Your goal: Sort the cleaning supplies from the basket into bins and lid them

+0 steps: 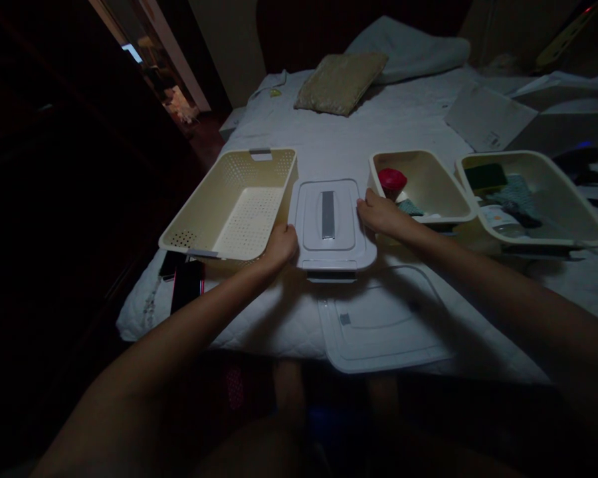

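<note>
Between my hands is a lidded storage box (pixel 311 229) with a pale grey lid and a darker grey handle strip on top. My left hand (pixel 282 244) grips its left side, fingers curled and partly hidden underneath. On the opposite side my right hand (pixel 376 211) holds the lid's edge, thumb on top. A cream perforated basket (pixel 224 199) stands just left of the box, with nothing inside it. To the right is a cream bin (pixel 443 179) containing a red-topped item (pixel 392 180) and a teal cloth (pixel 409 208). A large loose lid (pixel 389 332) lies flat in front.
Farther right, a second cream bin (pixel 573 199) contains a dark green sponge-like block (pixel 486 176), a grey-blue cloth and a clear bottle (pixel 503 220). A phone (pixel 187 285) lies by the bed's front left edge. Cushions (pixel 341 81) rest at the back of the bed.
</note>
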`<state>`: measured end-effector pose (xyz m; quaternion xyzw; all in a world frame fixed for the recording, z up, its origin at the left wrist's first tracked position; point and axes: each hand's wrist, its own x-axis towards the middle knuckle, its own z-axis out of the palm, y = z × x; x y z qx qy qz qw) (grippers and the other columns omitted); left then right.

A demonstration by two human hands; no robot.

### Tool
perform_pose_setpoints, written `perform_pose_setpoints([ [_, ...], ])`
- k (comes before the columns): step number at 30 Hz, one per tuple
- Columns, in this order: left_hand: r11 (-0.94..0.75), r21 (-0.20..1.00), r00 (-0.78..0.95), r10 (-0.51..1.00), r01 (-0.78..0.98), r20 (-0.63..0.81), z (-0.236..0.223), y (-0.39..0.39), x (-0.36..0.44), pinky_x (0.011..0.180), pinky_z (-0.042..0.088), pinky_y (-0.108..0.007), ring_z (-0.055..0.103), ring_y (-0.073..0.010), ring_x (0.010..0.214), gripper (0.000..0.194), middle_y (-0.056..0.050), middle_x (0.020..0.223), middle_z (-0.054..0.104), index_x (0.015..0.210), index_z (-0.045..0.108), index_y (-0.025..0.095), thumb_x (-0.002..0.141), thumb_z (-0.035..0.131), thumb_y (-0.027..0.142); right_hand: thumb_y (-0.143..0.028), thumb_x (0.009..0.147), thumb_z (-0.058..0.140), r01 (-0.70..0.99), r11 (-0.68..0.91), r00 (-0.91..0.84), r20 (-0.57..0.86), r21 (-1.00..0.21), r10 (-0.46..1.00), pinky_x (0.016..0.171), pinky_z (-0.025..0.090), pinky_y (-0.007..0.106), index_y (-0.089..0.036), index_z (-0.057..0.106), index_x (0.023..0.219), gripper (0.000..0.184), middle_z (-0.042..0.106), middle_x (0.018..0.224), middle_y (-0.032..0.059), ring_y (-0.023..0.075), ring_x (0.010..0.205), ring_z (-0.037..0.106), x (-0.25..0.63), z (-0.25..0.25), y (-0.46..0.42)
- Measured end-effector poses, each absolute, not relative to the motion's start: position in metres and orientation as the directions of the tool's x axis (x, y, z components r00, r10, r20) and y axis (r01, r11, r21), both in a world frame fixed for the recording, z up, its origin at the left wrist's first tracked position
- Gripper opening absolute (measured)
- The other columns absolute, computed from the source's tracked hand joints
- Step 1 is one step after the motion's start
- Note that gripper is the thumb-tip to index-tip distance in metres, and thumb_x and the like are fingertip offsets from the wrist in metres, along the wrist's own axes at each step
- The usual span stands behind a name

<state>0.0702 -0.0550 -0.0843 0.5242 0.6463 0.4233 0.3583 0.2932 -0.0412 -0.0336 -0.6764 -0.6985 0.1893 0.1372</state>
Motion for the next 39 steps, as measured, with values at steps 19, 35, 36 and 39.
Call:
perform_pose_setpoints([
  [19,0.094,0.966,-0.304,0.952,0.24,-0.017,-0.089,-0.063,0.083,0.058,0.037,-0.022,0.043,-0.0124,0.059,0.021,0.003,0.059,0.042,0.067,0.05,0.02,0.087,0.042,0.019,-0.006,0.09,0.027,0.937,-0.048,0.049,-0.008,-0.345,0.999,0.086,0.048,0.042,0.004,0.026,0.145,0.056,0.059,0.12,0.0301,0.0355,0.11,0.062,0.28,-0.06,-0.048],
  [35,0.106,0.926,-0.323,0.946,0.363,0.018,-0.095,-0.06,0.08,0.079,0.046,-0.029,0.057,-0.0177,0.082,0.018,-0.002,0.07,0.055,0.074,0.053,0.021,0.088,0.041,0.023,-0.01,0.092,0.036,0.932,0.358,-0.361,0.25,0.06,0.898,0.071,0.04,0.035,-0.004,0.063,0.103,0.03,0.06,0.105,0.0241,0.0314,0.097,0.058,0.271,-0.036,-0.078],
  [36,0.108,0.924,-0.322,0.946,0.366,0.017,-0.095,-0.06,0.08,0.08,0.046,-0.029,0.058,-0.0178,0.082,0.019,-0.003,0.071,0.056,0.074,0.053,0.021,0.088,0.041,0.023,-0.016,0.095,0.038,0.885,0.457,-0.463,0.248,0.083,0.851,0.07,0.038,0.035,-0.006,0.064,0.101,0.028,0.061,0.102,0.0218,0.0302,0.096,0.057,0.268,-0.034,-0.085],
  [39,0.097,0.917,-0.313,0.949,0.386,0.032,-0.095,-0.059,0.08,0.081,0.046,-0.03,0.058,-0.0181,0.082,0.019,-0.003,0.074,0.058,0.074,0.052,0.02,0.089,0.04,0.023,-0.045,0.097,0.043,0.687,0.719,-0.719,0.242,0.107,0.651,0.067,0.034,0.033,-0.011,0.064,0.097,0.04,0.061,0.094,0.0159,0.0251,0.085,0.055,0.262,-0.036,-0.108],
])
